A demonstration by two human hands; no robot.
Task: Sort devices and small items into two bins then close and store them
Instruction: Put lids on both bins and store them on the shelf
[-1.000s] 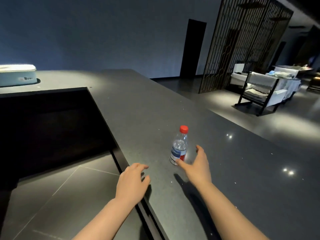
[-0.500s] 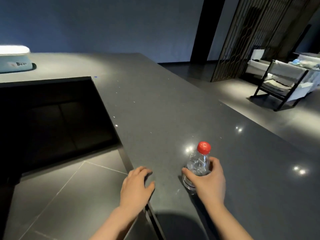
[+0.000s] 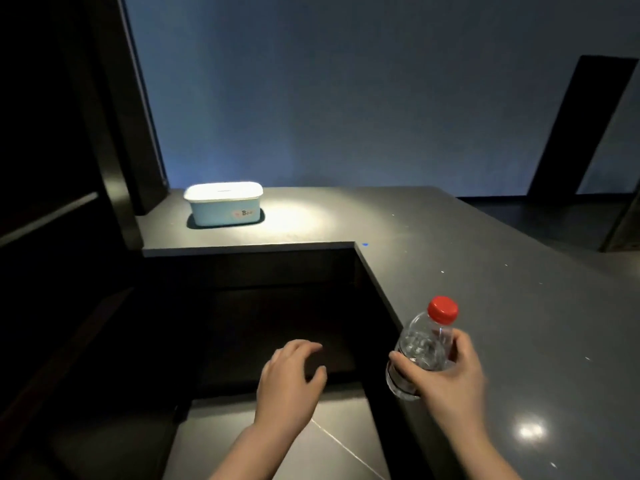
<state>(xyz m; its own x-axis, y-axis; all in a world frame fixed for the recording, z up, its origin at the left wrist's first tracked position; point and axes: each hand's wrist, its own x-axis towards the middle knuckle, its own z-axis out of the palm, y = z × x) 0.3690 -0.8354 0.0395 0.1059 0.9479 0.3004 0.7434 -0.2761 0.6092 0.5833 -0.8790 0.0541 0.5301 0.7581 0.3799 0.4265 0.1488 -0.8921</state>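
A person carries a small water bottle along a dark counter toward a lidded bin.

The right hand (image 3: 446,382), at 5 o'clock, is wrapped around a clear bottle (image 3: 420,355) with a red cap (image 3: 442,309), tilted and lifted off the counter (image 3: 502,289). The left hand (image 3: 289,379), at 6 o'clock, hangs loosely curled and empty over the dark recess. The pale blue bin (image 3: 225,204) sits at 11 o'clock, lid on. The smooth bottle could slip from a loose grip.
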